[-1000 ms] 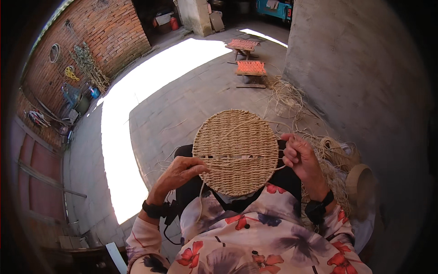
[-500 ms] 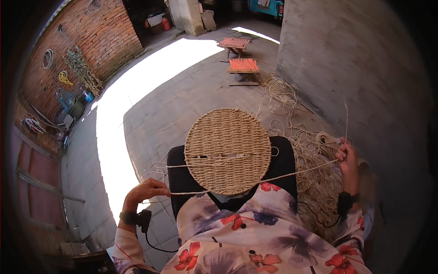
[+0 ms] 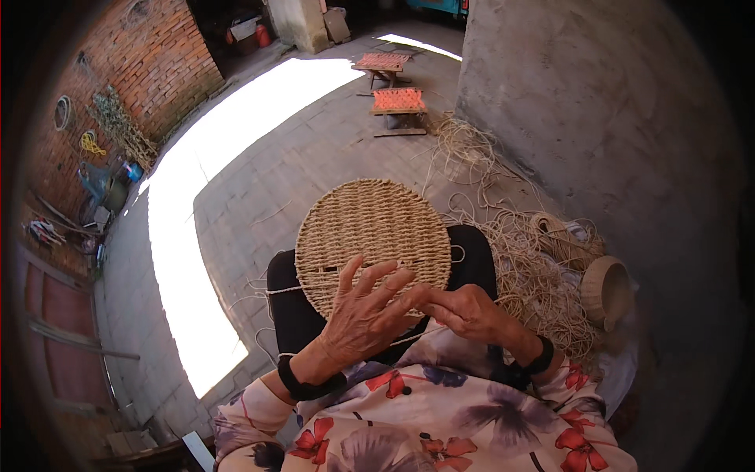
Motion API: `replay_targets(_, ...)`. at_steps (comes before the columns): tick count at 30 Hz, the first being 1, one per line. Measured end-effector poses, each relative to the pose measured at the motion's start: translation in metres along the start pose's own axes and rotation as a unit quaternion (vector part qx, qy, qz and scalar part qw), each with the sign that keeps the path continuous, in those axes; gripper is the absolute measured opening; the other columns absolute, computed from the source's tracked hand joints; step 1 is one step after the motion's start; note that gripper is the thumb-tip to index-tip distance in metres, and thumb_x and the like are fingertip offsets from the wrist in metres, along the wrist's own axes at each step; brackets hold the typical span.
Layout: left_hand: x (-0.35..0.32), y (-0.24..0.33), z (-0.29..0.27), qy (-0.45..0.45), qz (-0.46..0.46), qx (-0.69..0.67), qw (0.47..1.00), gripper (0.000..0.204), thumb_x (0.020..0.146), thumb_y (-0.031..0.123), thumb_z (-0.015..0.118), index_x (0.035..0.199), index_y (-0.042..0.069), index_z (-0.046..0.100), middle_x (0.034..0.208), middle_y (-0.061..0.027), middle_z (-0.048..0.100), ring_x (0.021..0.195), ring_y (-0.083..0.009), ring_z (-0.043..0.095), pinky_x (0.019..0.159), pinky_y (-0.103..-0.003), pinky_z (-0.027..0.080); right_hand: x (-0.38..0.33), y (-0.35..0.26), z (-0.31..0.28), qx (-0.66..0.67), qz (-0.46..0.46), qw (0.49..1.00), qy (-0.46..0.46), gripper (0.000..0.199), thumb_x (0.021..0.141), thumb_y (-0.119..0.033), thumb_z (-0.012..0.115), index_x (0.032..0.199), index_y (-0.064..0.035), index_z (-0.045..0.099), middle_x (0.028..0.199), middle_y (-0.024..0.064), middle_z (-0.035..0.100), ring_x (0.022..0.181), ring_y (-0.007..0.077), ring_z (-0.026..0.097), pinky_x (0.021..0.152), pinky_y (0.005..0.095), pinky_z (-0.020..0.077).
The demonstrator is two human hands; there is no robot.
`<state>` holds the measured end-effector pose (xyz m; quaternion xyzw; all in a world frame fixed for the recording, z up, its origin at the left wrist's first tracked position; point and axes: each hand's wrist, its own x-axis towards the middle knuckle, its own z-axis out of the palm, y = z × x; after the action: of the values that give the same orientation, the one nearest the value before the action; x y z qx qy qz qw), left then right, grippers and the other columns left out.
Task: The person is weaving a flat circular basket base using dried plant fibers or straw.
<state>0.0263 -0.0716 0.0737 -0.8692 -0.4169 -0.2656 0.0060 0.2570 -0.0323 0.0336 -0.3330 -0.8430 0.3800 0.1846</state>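
A round seat-like disc of woven straw-coloured cord rests on my lap, with a narrow slot across its lower part. My left hand lies palm down over its near edge, fingers stretched and apart; the thumb is hidden. Right beside it, at the disc's lower right edge, my right hand is closed in a pinch, its fingertips meeting the left hand's. A length of cord runs below the left hand toward the right one. Another cord end sticks out at the disc's left side.
A loose heap of cord lies on the floor to my right, with a coil and a pale round basket-like container by it. Two stools with woven orange-red tops stand ahead. A grey wall rises at the right.
Both hands have come in from wide apart, where they held the cord stretched, to meet over the disc's near edge. The pale container has come into fuller view.
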Motion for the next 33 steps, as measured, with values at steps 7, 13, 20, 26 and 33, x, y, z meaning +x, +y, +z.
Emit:
replay_targets(7,-0.045,-0.026,0.03,-0.121,-0.127,-0.266,0.948,0.014,0.095,0.017,0.062,0.093,0.004,0.06,0.084,-0.0134,0.061,0.068,-0.0354,0.061,0.059,-0.042,0.049,-0.017,0.027,-0.012,0.038,0.031,0.998,-0.048,0.028,0.094,-0.02,0.061,0.119,-0.008,0.064,0.077,0.0166,0.064,0.071,0.0351,0.065,0.063,0.0402,0.0505)
replay_targets(13,-0.024,-0.016,0.041,-0.064,-0.088,-0.186,0.976,0.014,0.094,0.016,0.063,0.092,0.002,0.059,0.076,-0.015,0.06,0.071,-0.0351,0.062,0.059,-0.042,0.047,0.014,0.004,0.024,0.053,-0.084,0.993,0.057,0.028,0.09,-0.012,0.066,0.115,-0.0003,0.062,0.095,0.0176,0.065,0.086,0.0364,0.066,0.073,0.0383,0.052)
replay_targets(20,-0.024,-0.028,0.039,-0.097,-0.192,-0.3,0.929,0.015,0.092,0.013,0.066,0.089,0.0,0.061,0.073,-0.0182,0.06,0.069,-0.037,0.062,0.062,-0.043,0.047,0.019,0.002,0.027,0.123,0.049,0.988,0.081,0.009,0.089,-0.007,0.067,0.094,0.0,0.067,0.08,0.0148,0.066,0.071,0.0236,0.068,0.063,0.0335,0.0506)
replay_targets(26,-0.018,-0.061,0.037,0.022,-0.174,-0.138,0.975,0.01,0.089,0.015,0.067,0.093,0.006,0.067,0.085,-0.0101,0.058,0.076,-0.0294,0.061,0.064,-0.04,0.048,0.033,0.008,0.023,0.122,0.072,0.969,0.203,0.008,0.089,-0.005,0.065,0.092,0.0022,0.065,0.079,0.0137,0.066,0.067,0.0225,0.065,0.062,0.0333,0.05)
replay_targets(33,-0.027,-0.064,0.054,-0.003,-0.126,-0.051,0.991,0.018,0.081,0.013,0.071,0.099,0.011,0.069,0.083,-0.0092,0.055,0.074,-0.0285,0.06,0.066,-0.042,0.048,0.062,0.027,0.037,-0.065,-0.011,0.969,0.239,0.006,0.082,-0.002,0.065,0.088,-0.0018,0.064,0.082,0.0133,0.06,0.072,0.033,0.064,0.064,0.0396,0.0508)
